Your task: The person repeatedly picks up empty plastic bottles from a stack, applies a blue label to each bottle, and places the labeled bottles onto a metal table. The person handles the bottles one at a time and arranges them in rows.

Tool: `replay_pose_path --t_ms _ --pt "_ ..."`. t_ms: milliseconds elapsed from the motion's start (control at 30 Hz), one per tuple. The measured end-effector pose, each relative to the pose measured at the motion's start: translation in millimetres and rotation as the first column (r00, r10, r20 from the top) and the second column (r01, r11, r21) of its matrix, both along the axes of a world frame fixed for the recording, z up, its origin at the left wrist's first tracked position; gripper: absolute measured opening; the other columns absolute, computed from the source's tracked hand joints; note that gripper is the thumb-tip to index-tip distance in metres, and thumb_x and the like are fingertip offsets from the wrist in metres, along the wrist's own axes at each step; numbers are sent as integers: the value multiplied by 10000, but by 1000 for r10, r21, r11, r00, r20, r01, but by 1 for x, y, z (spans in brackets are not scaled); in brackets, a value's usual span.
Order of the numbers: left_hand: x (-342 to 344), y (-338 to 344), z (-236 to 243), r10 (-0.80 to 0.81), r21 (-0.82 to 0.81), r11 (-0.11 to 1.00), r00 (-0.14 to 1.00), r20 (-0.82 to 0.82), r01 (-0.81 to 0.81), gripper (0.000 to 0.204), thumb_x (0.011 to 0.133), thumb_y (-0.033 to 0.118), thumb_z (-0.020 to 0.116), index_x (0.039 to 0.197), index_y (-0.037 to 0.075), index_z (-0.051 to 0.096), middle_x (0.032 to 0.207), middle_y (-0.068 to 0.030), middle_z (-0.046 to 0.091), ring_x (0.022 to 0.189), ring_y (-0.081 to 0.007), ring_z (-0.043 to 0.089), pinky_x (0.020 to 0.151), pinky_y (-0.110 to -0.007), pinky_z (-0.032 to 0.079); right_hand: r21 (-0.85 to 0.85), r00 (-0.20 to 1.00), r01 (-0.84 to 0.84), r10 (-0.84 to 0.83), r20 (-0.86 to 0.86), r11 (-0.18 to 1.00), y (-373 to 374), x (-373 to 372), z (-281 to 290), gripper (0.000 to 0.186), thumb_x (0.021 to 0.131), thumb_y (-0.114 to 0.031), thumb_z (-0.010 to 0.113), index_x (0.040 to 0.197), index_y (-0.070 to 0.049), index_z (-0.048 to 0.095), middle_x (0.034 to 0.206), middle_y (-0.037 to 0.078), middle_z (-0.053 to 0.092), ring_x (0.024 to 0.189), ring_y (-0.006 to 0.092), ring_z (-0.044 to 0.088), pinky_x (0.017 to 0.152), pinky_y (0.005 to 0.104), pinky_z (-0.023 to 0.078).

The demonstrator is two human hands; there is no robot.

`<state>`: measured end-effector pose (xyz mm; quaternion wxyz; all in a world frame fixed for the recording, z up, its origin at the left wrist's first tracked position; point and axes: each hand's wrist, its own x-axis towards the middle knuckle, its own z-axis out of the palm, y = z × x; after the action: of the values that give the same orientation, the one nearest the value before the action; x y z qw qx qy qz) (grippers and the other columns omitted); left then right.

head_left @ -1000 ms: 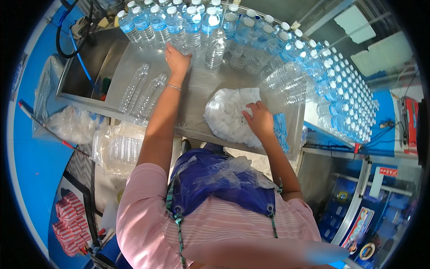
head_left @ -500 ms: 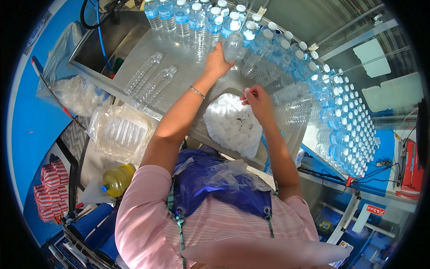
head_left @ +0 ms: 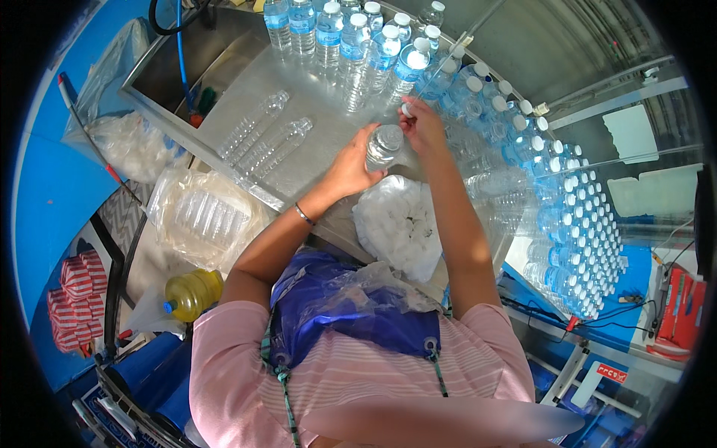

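Note:
My left hand (head_left: 351,166) is wrapped round an upright clear bottle (head_left: 383,148) above the steel counter (head_left: 306,89). My right hand (head_left: 423,127), just beyond it to the upper right, pinches a small white cap (head_left: 407,110). Below my hands lies a bag of white caps (head_left: 392,228). Two clear bottles (head_left: 252,127) lie on their sides at the left. Filled, capped bottles with blue labels (head_left: 328,37) stand in rows behind my hands, and more bottles lie at the right, partly hidden by my right arm.
A steel sink (head_left: 160,75) with a blue hose (head_left: 181,52) is at the back left. Below left are wrapped bottles (head_left: 205,220) and a yellow jug (head_left: 193,293). Dense capped bottles (head_left: 579,239) fill the right side, above cables and a red case (head_left: 676,306).
My left hand has moved from the back row toward me, bringing a bottle. My right hand has lifted a cap from the bag and moved up beside the bottle.

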<state>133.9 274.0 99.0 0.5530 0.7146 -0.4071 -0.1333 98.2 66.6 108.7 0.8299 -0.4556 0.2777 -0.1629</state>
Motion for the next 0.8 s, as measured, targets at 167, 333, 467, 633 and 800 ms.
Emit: replay_pose_path --t_ms 167,333,467,633,800 --pt "71 -20 -8 292 -210 935 956 -1 -286 773 677 63 685 1378 9 364 1342 -197 436 1267 -344 417 1032 -428 382 139 1000 -3 4 -8 990 -1 -2 29 246 946 -65 487 1167 14 559 936 132 617 730 172 592 612 263 487" --pt "128 -68 -13 244 -81 968 968 55 -239 775 709 145 791 1362 8 397 1279 -183 526 1162 -321 529 958 -398 446 -315 981 -105 47 -188 943 12 -23 48 313 915 -24 491 1216 2 574 1084 177 629 867 261 636 707 329 529" --pt "97 -78 -20 6 -11 1000 1000 15 -6 765 704 153 818 1354 48 429 1244 -149 580 1085 -302 592 895 -378 493 -983 996 -78 -34 -85 168 48 -66 73 408 849 0 543 1253 -48 579 1191 151 612 1005 316 605 840 390 503" --pt "74 -85 -20 -216 -75 975 968 -129 207 732 718 122 785 1361 75 439 1262 -139 585 1083 -297 601 894 -367 500 -991 987 17 161 -5 -131 87 -68 81 425 837 -24 589 1257 -87 587 1284 100 572 1116 321 552 927 408 458" --pt "85 -77 -27 -294 -192 950 917 -271 247 773 727 114 745 1414 78 392 1342 -152 531 1178 -325 559 982 -388 460 -975 985 131 134 107 -178 93 -55 72 393 860 -130 643 1245 -72 594 1302 90 567 1168 318 533 986 411 420"
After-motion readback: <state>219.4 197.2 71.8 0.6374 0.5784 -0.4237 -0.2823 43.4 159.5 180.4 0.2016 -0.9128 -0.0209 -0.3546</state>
